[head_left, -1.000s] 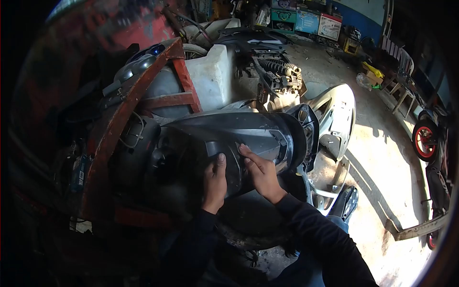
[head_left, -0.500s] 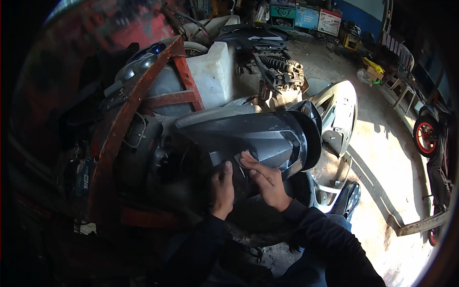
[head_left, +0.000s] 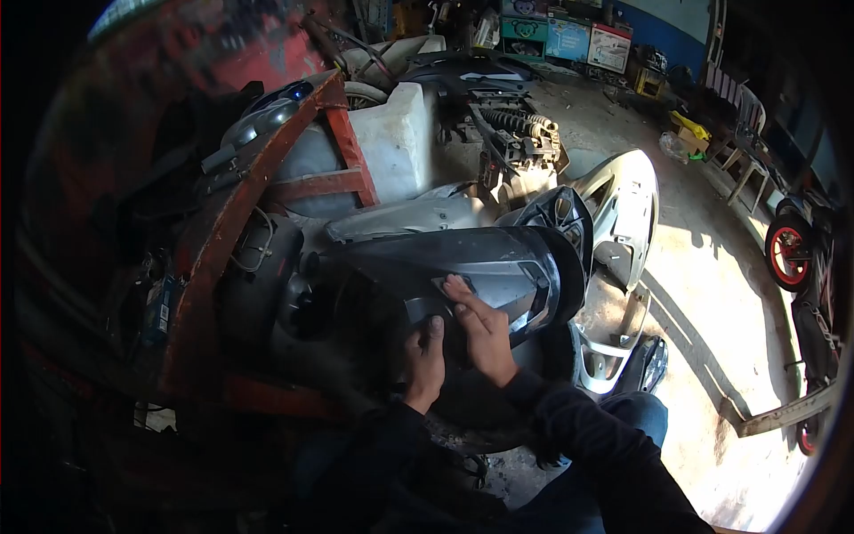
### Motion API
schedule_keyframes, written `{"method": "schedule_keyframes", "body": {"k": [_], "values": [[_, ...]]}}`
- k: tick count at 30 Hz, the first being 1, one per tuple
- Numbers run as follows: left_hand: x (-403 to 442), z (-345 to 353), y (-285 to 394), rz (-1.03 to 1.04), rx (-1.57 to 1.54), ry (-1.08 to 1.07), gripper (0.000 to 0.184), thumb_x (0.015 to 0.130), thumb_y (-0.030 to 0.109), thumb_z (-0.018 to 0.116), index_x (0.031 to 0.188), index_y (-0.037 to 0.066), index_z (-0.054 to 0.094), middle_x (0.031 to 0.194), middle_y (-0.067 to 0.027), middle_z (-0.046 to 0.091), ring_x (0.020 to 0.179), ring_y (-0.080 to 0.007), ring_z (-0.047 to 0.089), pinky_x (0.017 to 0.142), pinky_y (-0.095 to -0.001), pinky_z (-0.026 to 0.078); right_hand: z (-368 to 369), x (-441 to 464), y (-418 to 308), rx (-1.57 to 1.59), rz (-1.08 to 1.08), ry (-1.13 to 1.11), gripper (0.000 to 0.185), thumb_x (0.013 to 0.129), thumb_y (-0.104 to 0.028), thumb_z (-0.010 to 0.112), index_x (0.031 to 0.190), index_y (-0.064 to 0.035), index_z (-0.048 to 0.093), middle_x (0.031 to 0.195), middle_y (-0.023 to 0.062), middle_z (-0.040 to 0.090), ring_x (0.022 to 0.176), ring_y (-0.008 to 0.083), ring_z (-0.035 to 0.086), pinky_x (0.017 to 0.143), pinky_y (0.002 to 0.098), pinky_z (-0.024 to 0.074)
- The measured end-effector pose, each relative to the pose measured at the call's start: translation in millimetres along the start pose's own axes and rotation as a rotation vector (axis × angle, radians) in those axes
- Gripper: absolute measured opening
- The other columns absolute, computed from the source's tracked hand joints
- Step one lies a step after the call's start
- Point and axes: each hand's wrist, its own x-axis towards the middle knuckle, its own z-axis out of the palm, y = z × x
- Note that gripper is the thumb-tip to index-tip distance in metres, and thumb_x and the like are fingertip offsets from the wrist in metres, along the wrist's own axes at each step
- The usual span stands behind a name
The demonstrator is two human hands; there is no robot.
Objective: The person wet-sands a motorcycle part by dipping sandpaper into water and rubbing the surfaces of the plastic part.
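Observation:
A dark grey motorcycle body panel [head_left: 489, 254] lies tilted in front of me, its surface scuffed and dull. My left hand [head_left: 426, 365] holds the near edge of this panel, thumb up on top and the other fingers hidden in shadow. On the panel's upper face, my right hand [head_left: 486, 334] presses a small dark sheet that looks like sandpaper [head_left: 439, 283] under its fingertips. Only a corner of the sheet shows past the fingers.
A rusty red metal frame [head_left: 258, 169] rises at the left. Pale body panels [head_left: 636, 196] stand beyond the dark one, near a shock absorber [head_left: 516, 120]. A wheel with a red rim [head_left: 787, 252] and a chair [head_left: 752, 116] are at the right.
The dark panel has turned and tipped slightly, its far end lower in view. My right hand has slid a little to the left along it, while my left hand stays on the edge.

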Motion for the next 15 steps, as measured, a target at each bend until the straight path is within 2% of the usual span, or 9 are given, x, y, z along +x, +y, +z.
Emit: {"method": "schedule_keyframes", "body": {"k": [3, 5, 6, 7, 8, 10, 11, 13, 15], "values": [[11, -10, 7, 0.03, -0.067, 0.105, 0.063, 0.096, 0.054, 0.054, 0.11, -0.006, 0.063, 0.1, -0.0131, 0.067, 0.095, -0.0188, 0.06, 0.086, -0.0334, 0.045, -13, -27, -5, 0.043, 0.019, -0.182, 0.031, 0.092, 0.0, 0.047, 0.119, 0.0056, 0.062, 0.13, 0.0229, 0.059, 0.133, 0.0322, 0.047, 0.112, 0.0375, 0.0329], [23, -23, 18, -0.05, -0.022, 0.149, 0.063, 0.094, 0.055, 0.056, 0.108, -0.006, 0.063, 0.098, -0.0122, 0.066, 0.093, -0.0182, 0.059, 0.085, -0.0325, 0.045, -34, -40, 15, -0.171, -0.005, -0.255, 0.03, 0.091, 0.0, 0.047, 0.115, 0.0057, 0.063, 0.126, 0.024, 0.061, 0.131, 0.0329, 0.049, 0.109, 0.0385, 0.0377], [30, -26, 13, 0.057, -0.039, 0.16, 0.059, 0.093, 0.053, 0.059, 0.103, -0.005, 0.065, 0.094, -0.0102, 0.066, 0.09, -0.0168, 0.058, 0.083, -0.0314, 0.044, -43, -46, 29, -0.237, 0.004, -0.17, 0.027, 0.091, -0.002, 0.048, 0.111, 0.0055, 0.064, 0.122, 0.0246, 0.063, 0.129, 0.0334, 0.052, 0.106, 0.0381, 0.0411], [36, -29, 15, 0.059, -0.044, 0.157, 0.059, 0.093, 0.053, 0.059, 0.103, -0.005, 0.065, 0.094, -0.0102, 0.066, 0.09, -0.0168, 0.058, 0.083, -0.0314, 0.044, -51, -51, 47, -0.273, 0.005, -0.014, 0.027, 0.091, -0.004, 0.049, 0.11, 0.0044, 0.066, 0.11, 0.0236, 0.068, 0.111, 0.0336, 0.065, 0.093, 0.0371, 0.0489], [39, -34, 15, 0.131, -0.006, 0.081, 0.057, 0.093, 0.052, 0.061, 0.1, -0.005, 0.065, 0.092, -0.0092, 0.066, 0.089, -0.0163, 0.058, 0.083, -0.031, 0.044, -63, -57, 64, -0.302, 0.279, 0.074, 0.026, 0.092, -0.004, 0.049, 0.108, 0.0085, 0.065, 0.098, 0.0168, 0.071, 0.095, 0.0239, 0.068, 0.087, 0.0324, 0.0506], [42, -39, 15, 0.177, 0.024, -0.039, 0.053, 0.09, 0.048, 0.067, 0.097, -0.004, 0.067, 0.089, -0.0076, 0.066, 0.089, -0.0157, 0.058, 0.083, -0.0303, 0.044, -81, -64, 103, -0.478, 0.493, 0.201, 0.024, 0.09, -0.008, 0.054, 0.102, 0.0083, 0.066, 0.083, 0.0117, 0.069, 0.077, 0.02, 0.067, 0.075, 0.0316, 0.053], [41, -42, 9, 0.167, 0.025, -0.04, 0.053, 0.09, 0.048, 0.067, 0.097, -0.004, 0.067, 0.089, -0.0076, 0.066, 0.089, -0.0157, 0.058, 0.083, -0.0303, 0.044, -92, -73, 141, -0.48, 0.503, 0.2, 0.024, 0.09, -0.008, 0.054, 0.102, 0.0083, 0.066, 0.083, 0.0117, 0.069, 0.077, 0.02, 0.067, 0.075, 0.0316, 0.053], [42, -47, -5, 0.096, 0.082, -0.127, 0.051, 0.087, 0.046, 0.071, 0.1, -0.004, 0.067, 0.092, -0.0068, 0.066, 0.092, -0.0155, 0.058, 0.084, -0.0295, 0.044, -110, -99, 230, -0.133, 1.005, 0.354, 0.021, 0.087, -0.011, 0.057, 0.093, 0.0057, 0.067, 0.077, 0.0119, 0.068, 0.073, 0.0204, 0.068, 0.068, 0.0316, 0.0538], [35, -45, -6, 0.029, 0.05, -0.107, 0.053, 0.086, 0.045, 0.073, 0.103, -0.004, 0.066, 0.095, -0.0071, 0.066, 0.093, -0.0154, 0.058, 0.085, -0.0293, 0.044, -108, -133, 282, -0.015, 1.005, 0.308, 0.02, 0.087, -0.014, 0.059, 0.092, 0.0035, 0.068, 0.079, 0.0132, 0.069, 0.076, 0.0215, 0.069, 0.07, 0.0327, 0.0541]]}}
